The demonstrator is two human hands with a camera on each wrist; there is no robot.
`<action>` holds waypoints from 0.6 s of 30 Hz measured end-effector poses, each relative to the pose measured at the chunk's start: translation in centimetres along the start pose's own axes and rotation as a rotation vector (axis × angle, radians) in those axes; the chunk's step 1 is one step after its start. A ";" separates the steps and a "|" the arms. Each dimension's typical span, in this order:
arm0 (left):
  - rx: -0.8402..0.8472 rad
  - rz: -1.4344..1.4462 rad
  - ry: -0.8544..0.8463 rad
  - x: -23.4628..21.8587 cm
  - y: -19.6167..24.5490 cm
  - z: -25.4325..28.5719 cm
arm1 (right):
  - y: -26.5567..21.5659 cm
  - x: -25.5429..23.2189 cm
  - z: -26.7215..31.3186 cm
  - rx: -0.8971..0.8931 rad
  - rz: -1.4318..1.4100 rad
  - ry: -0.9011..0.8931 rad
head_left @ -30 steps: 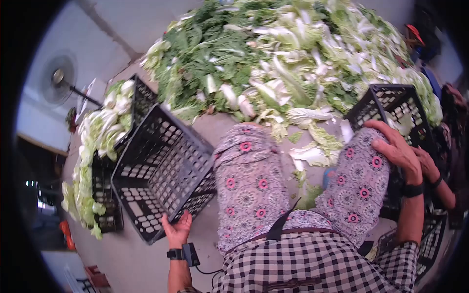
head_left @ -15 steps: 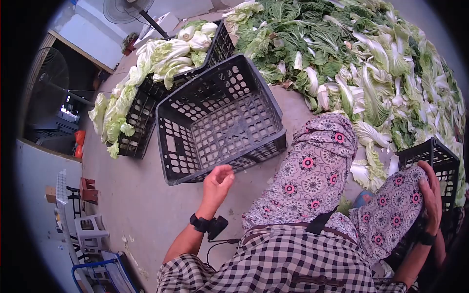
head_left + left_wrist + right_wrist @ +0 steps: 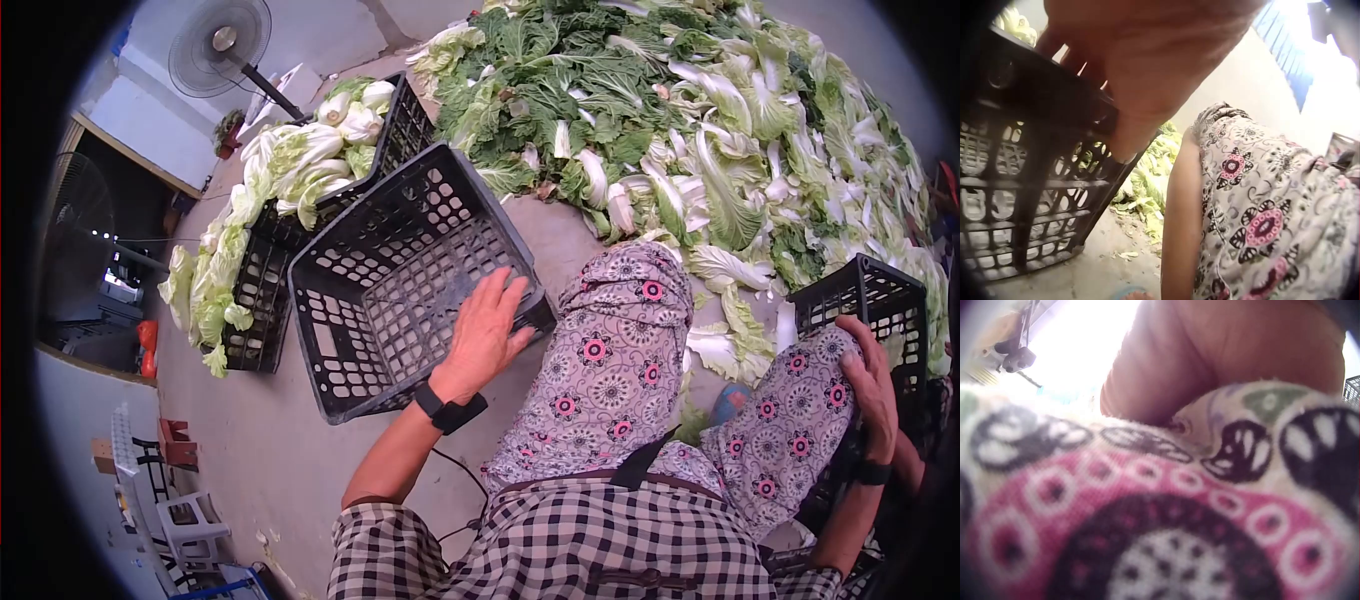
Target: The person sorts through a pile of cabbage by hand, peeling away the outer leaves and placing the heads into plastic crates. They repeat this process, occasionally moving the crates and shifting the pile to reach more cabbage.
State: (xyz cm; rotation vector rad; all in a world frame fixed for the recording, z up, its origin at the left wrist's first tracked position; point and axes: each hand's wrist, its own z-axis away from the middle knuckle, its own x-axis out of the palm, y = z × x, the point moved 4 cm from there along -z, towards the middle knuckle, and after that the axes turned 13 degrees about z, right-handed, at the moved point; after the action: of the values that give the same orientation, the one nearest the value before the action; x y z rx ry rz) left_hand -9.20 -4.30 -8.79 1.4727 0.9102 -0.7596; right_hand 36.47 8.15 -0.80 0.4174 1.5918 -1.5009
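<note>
The person's two hands are well apart, and neither is clamped round anything. The left hand (image 3: pixel 480 335), fingers straight and thumb spread, lies over the near right rim of a tilted black crate (image 3: pixel 400 215); the left wrist view is dark at that spot, so whether the palm bears on the rim or hangs just above it I cannot tell. This crate sits on the left part of the concrete floor (image 3: pixel 245 440), its mouth turned toward the person and its gridded bottom in sight, right beside the left leg. The right hand (image 3: pixel 870 385) rests on the right knee of the patterned trousers (image 3: pixel 620 340), fingers loosely laid along the cloth. Just past that knee, near the floor's right edge, stands another dark crate (image 3: pixel 890 310). A broad heap of cabbage leaves (image 3: pixel 700 130) — dark green on the left, paler on the right — spreads across the far side of the floor. Behind the tilted crate, black crating (image 3: pixel 260 315) carries pale whole cabbages (image 3: pixel 300 165), some leaves hanging over its side. Toward the floor's far left corner is a standing fan (image 3: pixel 220 45); along its left edge, a white plastic stool (image 3: pixel 190 525).
</note>
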 end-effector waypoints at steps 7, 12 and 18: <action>0.294 -0.178 -0.261 2.3 0.9 -6.4 | 0.3 -0.2 0.1 0.049 0.003 -0.042; 0.310 -0.261 -0.299 3.5 -1.2 -6.5 | 0.9 -0.3 0.2 0.032 -0.027 -0.039; 0.418 -0.195 -0.357 1.9 0.6 -0.5 | 0.3 -0.5 0.6 0.052 -0.007 -0.009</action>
State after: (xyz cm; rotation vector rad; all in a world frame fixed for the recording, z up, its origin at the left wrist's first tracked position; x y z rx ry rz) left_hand -7.74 -3.56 -10.11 1.5465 0.6481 -1.3732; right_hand 37.14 7.76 -0.53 0.4336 1.5514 -1.5498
